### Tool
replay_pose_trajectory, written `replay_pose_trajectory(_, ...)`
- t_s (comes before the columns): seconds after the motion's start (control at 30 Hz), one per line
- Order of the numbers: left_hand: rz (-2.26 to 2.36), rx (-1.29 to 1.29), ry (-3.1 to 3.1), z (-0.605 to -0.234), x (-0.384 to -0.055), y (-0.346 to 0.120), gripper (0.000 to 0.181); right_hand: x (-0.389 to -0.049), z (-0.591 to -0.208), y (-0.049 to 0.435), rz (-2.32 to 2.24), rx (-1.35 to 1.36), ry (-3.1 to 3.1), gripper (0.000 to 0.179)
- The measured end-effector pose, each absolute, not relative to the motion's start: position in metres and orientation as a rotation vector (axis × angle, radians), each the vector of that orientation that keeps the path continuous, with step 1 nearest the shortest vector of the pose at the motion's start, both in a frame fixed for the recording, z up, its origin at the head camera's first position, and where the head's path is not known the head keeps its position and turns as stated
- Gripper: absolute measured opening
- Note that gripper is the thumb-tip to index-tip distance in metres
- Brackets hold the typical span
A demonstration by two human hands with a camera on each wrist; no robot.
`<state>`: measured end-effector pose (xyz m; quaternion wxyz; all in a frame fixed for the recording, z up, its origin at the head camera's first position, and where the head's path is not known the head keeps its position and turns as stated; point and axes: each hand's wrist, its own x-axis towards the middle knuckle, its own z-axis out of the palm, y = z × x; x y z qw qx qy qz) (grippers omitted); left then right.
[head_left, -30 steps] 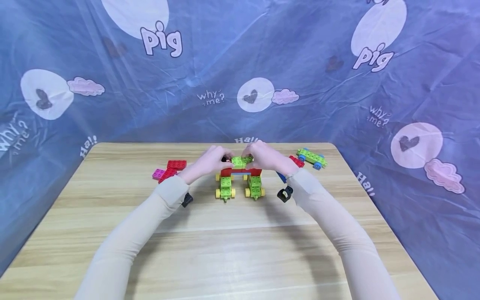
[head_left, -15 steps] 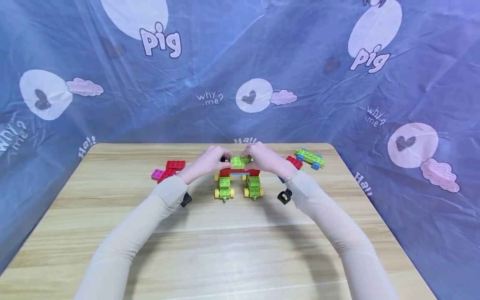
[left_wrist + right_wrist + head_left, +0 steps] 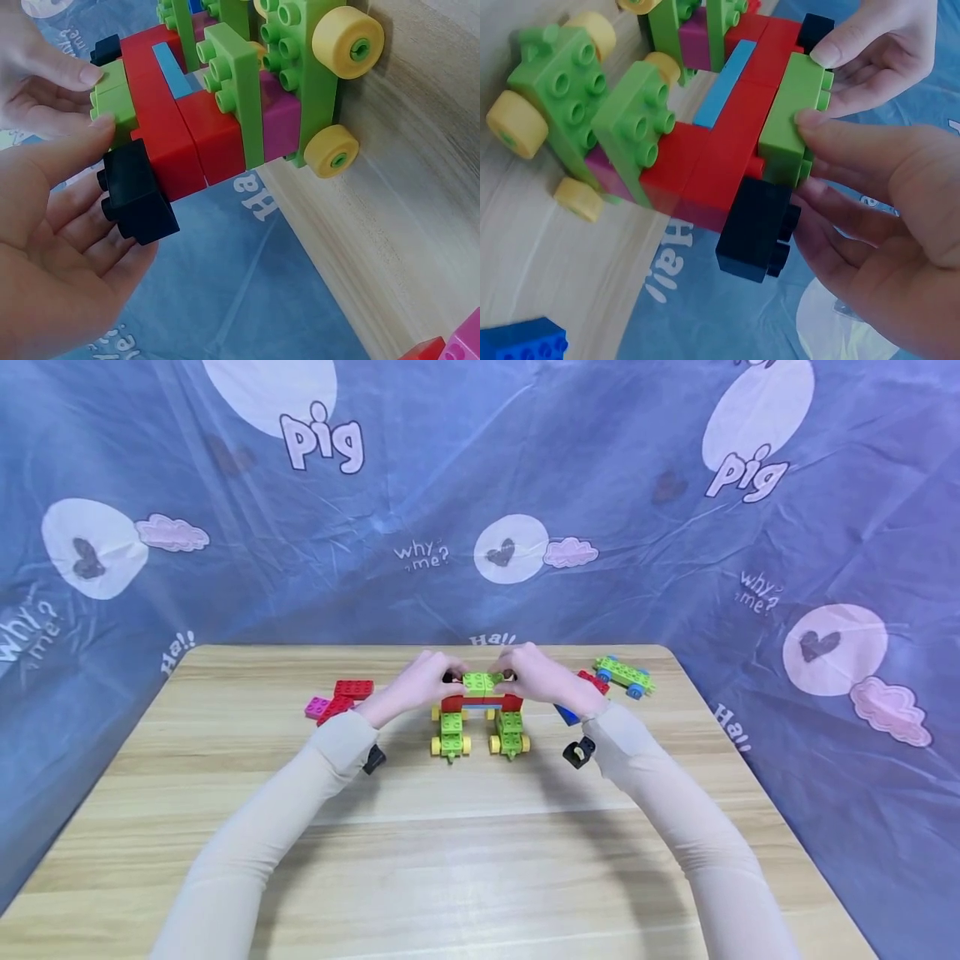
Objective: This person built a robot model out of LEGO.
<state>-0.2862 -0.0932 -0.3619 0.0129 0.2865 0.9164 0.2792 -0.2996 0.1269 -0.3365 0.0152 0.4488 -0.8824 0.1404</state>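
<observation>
A toy brick build stands on two green wheeled bases (image 3: 452,742) with yellow wheels. Red bricks (image 3: 731,150) and a light blue brick (image 3: 724,82) span the two sides. Light green bricks (image 3: 482,682) lie on top, with a black brick (image 3: 756,229) at the right end and another black brick (image 3: 139,191) at the left. My left hand (image 3: 423,681) pinches the green bricks, thumb on their near face and fingers behind, close by the left black brick. From the other side my right hand (image 3: 538,678) pinches them too, thumb tip on the near face.
Left of the build lie red bricks (image 3: 354,689) and a pink brick (image 3: 316,707). On the right are a blue brick (image 3: 567,715), a red brick (image 3: 595,682) and a green base with blue wheels (image 3: 624,677). A blue printed cloth (image 3: 480,602) hangs behind the table (image 3: 465,860).
My right hand has shifted slightly to the right along the green bricks, so more of them shows. My left hand and the build keep their place.
</observation>
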Motion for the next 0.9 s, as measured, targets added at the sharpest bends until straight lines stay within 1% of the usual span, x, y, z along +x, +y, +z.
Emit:
replay_pose_trajectory(0.13, 0.871, 0.890, 2.859, -0.3601, -0.2859, -0.0929, 0.033, -0.3002, -0.3375, 0.1262, 0.420, 1.407, -2.720, 0.015)
replay_pose_trajectory(0.33, 0.832, 0.904, 2.873, -0.3613, -0.2861, -0.0916, 0.032, -0.2985, -0.3372, 0.1260, 0.395, 1.414, -2.732, 0.018)
replay_pose_trajectory(0.63, 0.834, 0.927, 2.855, -0.3628, -0.2896, -0.0922, 0.034, -0.3038, -0.3345, 0.1249, 0.455, 1.494, -2.725, 0.010)
replay_pose_trajectory(0.9, 0.815, 0.953, 2.864, -0.3615, -0.2901, -0.0930, 0.034, -0.3034, -0.3353, 0.1245, 0.438, 1.457, -2.740, 0.015)
